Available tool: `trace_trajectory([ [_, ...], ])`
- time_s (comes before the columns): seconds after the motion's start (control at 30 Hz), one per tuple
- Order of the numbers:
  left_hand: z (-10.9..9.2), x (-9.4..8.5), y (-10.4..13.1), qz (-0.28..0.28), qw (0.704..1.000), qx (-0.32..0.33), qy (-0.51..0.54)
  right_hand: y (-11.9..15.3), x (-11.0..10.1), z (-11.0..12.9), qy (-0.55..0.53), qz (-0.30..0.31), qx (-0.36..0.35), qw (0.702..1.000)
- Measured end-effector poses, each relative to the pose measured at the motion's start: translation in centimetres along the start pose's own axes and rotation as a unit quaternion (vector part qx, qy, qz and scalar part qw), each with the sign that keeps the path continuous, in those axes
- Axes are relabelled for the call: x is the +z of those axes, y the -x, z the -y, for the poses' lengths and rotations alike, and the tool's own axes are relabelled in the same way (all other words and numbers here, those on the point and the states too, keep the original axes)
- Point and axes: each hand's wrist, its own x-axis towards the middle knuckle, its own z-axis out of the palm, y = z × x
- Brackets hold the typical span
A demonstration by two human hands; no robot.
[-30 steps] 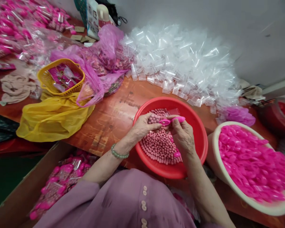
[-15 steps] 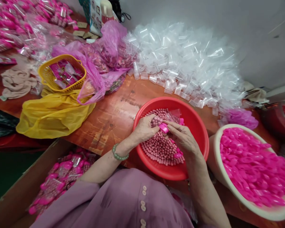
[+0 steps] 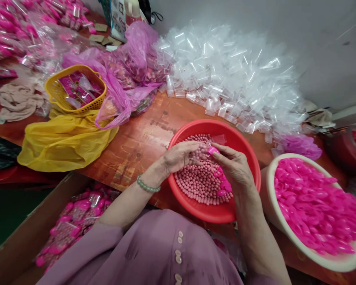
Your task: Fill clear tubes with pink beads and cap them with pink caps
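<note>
A red basin (image 3: 249, 158) holds many pink beads (image 3: 200, 184) and a few bright pink plastic pieces (image 3: 223, 186). Over its right half, my right hand (image 3: 233, 164) pinches a bright pink cap (image 3: 213, 150) between thumb and fingers. A clear tube full of pink beads (image 3: 202, 152) extends left from that cap. My left hand (image 3: 182, 155) is at the left end of the tube, its fingers partly apart behind and beside it; whether they grip it is unclear. A loose clear plastic piece (image 3: 218, 139) lies near the basin's back rim.
A white tub (image 3: 271, 198) of bright pink parts stands right. Clear plastic containers (image 3: 225, 71) are heaped at the back. A yellow basket (image 3: 55, 93), yellow bag (image 3: 65, 138) and pink bag (image 3: 118, 103) lie left. A cardboard box (image 3: 38, 213) of filled pink items sits below left.
My left hand has loosened from its pinch, with its fingers more spread. My right hand has shifted slightly right with the pink cap, and more of the bead-filled tube shows.
</note>
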Motion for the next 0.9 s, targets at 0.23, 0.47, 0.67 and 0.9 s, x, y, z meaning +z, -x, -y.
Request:
trace_trajectory([
  [0.23,-0.5,-0.7,0.1,0.076,0.994,-0.052,0.051,-1.9,-0.2,1.7,0.004,0.009,-0.082,0.997],
  [0.47,-0.3,-0.1,0.6,0.083,0.996,-0.031,-0.013,-3.0,0.9,1.2,0.051,0.044,-0.092,0.993],
  [0.67,0.2,-0.1,0.4,0.053,0.997,-0.021,-0.048,-3.4,1.5,0.6,0.067,0.073,-0.076,0.992],
  [0.9,0.4,-0.1,0.3,0.018,0.998,-0.021,-0.048,-3.2,0.9,1.1,0.109,0.078,-0.1,0.986],
])
